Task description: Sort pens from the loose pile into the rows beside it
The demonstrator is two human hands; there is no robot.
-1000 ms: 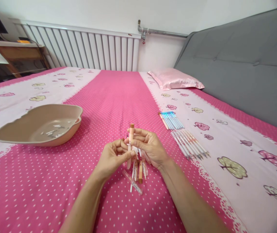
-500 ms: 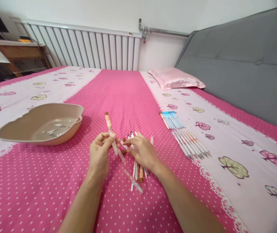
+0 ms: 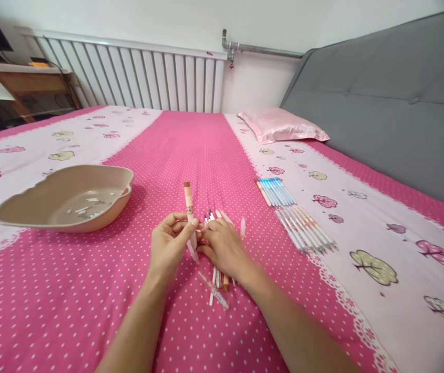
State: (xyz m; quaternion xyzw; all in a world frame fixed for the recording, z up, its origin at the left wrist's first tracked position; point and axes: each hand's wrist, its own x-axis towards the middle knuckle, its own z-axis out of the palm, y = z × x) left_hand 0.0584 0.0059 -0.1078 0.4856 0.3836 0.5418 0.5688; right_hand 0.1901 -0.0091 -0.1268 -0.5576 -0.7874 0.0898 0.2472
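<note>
My left hand (image 3: pixel 170 242) pinches a peach pen (image 3: pixel 188 206) with a brown cap, held nearly upright over the pink dotted bedspread (image 3: pixel 190 155). My right hand (image 3: pixel 224 247) lies palm down on a small heap of pens (image 3: pixel 217 282), fingers curled over them close to the left hand. What the right fingers grip, if anything, is hidden. A clear pen (image 3: pixel 214 291) pokes out of the heap toward me.
A tan scalloped tray (image 3: pixel 64 199) with small white bits sits to the left. Blue pens (image 3: pixel 276 190) and white pens (image 3: pixel 305 228) lie in rows to the right. A pink pillow (image 3: pixel 282 126), grey headboard (image 3: pixel 381 98) and radiator (image 3: pixel 128 72) lie beyond.
My right hand let go of the upright pen and dropped onto the heap. My left hand kept the pen, tilted it left, then brought it back upright beside the right hand.
</note>
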